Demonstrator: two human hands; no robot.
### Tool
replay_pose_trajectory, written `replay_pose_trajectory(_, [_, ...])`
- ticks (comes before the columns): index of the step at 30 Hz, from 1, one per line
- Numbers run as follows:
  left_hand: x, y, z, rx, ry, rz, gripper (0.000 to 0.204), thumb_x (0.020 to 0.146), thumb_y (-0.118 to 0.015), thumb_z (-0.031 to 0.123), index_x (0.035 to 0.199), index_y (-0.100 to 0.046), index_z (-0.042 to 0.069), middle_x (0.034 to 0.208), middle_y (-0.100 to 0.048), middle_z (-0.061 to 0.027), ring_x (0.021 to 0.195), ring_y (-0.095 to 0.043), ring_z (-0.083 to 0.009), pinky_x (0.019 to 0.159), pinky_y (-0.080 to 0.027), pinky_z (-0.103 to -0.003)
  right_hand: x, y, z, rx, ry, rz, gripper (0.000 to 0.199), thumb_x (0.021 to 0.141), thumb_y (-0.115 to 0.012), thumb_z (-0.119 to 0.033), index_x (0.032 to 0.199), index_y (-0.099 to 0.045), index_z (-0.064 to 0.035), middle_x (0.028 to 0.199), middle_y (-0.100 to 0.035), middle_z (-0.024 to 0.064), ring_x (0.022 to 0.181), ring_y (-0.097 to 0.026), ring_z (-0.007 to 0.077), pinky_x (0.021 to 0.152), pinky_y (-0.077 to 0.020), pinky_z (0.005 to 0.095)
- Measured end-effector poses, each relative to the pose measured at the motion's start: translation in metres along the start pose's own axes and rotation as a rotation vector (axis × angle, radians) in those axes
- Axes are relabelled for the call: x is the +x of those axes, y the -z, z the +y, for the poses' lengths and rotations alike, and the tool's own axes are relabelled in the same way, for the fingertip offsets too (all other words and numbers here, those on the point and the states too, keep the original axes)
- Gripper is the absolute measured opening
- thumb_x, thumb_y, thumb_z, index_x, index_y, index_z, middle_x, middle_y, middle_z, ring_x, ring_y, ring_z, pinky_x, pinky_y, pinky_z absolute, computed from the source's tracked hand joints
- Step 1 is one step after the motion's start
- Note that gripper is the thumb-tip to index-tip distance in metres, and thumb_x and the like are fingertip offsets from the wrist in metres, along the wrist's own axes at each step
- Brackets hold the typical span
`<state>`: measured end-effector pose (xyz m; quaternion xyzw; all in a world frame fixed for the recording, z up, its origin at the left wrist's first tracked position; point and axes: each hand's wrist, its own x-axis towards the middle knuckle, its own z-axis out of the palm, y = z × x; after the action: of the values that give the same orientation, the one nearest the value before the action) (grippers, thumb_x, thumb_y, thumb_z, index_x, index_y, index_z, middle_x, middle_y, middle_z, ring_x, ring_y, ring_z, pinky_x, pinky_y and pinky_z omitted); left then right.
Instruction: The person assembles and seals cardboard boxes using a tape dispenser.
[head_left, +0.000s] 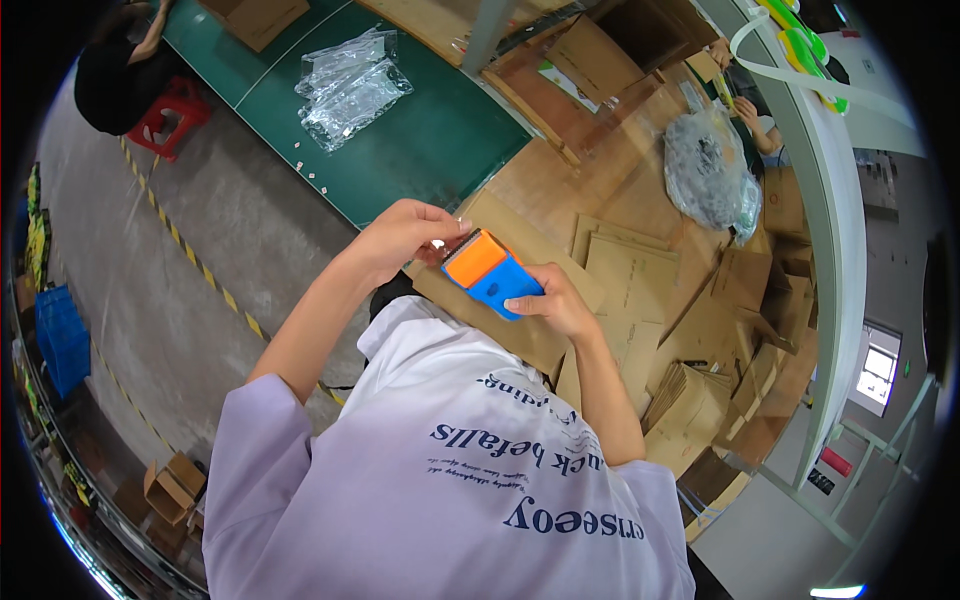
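In front of my body, my right hand [562, 300] grips a blue and orange boxy hand-held device [494, 274], thumb on the blue part. The device is tilted, its orange end and dark edge strip toward my left hand. Thumb and fingers of my left hand [408, 238] are pinched together right beside that dark edge. A small shiny clear bit [437, 244] shows under these fingers; whether they hold it I cannot make out. Below the device lies brown cardboard [530, 338] at the table's near edge.
Clear plastic bags [352, 88] lie on the green table [440, 150]. Flat cardboard sheets [622, 280] and folded cartons [690, 400] cover the wooden bench to the right, near a large plastic bag [705, 170]. One person sits on a red stool [170, 118]; another's hand [745, 110] shows far right.
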<state>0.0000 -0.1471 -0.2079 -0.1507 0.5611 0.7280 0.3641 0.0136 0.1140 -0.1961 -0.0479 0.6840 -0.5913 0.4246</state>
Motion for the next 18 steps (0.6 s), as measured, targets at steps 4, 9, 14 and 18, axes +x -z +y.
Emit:
replay_pose_trajectory(4, [0.007,0.003,-0.004,0.054,-0.079,0.083,0.016,0.086,-0.067,0.016,0.082,-0.068,0.0,0.074,-0.066,-0.0042,0.066,-0.058,-0.0101,0.063,-0.047,-0.026,0.005,-0.001,-0.021,-0.147,0.01,-0.015,0.027,0.075,-0.075,-0.018,0.091,-0.067,0.0025,0.079,-0.065,0.0023,0.072,-0.058,0.0094,0.069,-0.0477,0.0248])
replay_pose_trajectory(9, [-0.001,-0.001,0.016,0.211,-0.173,0.222,0.006,0.082,-0.065,0.003,0.078,-0.067,-0.001,0.07,-0.065,-0.0047,0.061,-0.058,-0.0104,0.055,-0.046,-0.024,0.008,-0.003,-0.023,-0.18,-0.059,-0.008,0.022,0.078,-0.074,-0.019,0.087,-0.067,0.0002,0.078,-0.065,0.0026,0.07,-0.058,0.009,0.067,-0.0483,0.0258])
replay_pose_trajectory(14, [-0.006,0.012,0.019,0.104,-0.22,0.29,0.01,0.081,-0.068,0.005,0.074,-0.067,-0.001,0.068,-0.064,-0.0059,0.057,-0.057,-0.0103,0.05,-0.046,-0.025,-0.007,0.008,-0.021,-0.195,-0.082,-0.016,0.025,0.079,-0.075,-0.021,0.089,-0.067,0.0008,0.075,-0.065,0.0033,0.068,-0.058,0.0093,0.065,-0.0484,0.0266])
replay_pose_trajectory(18, [-0.006,0.054,0.028,0.164,-0.156,0.312,0.013,0.08,-0.071,0.01,0.075,-0.066,0.0,0.068,-0.063,-0.0044,0.057,-0.057,-0.01,0.049,-0.045,-0.024,-0.033,0.031,0.002,-0.138,-0.152,0.032,0.025,0.079,-0.075,-0.021,0.089,-0.068,0.0013,0.072,-0.064,0.0032,0.064,-0.058,0.0088,0.062,-0.0483,0.0261])
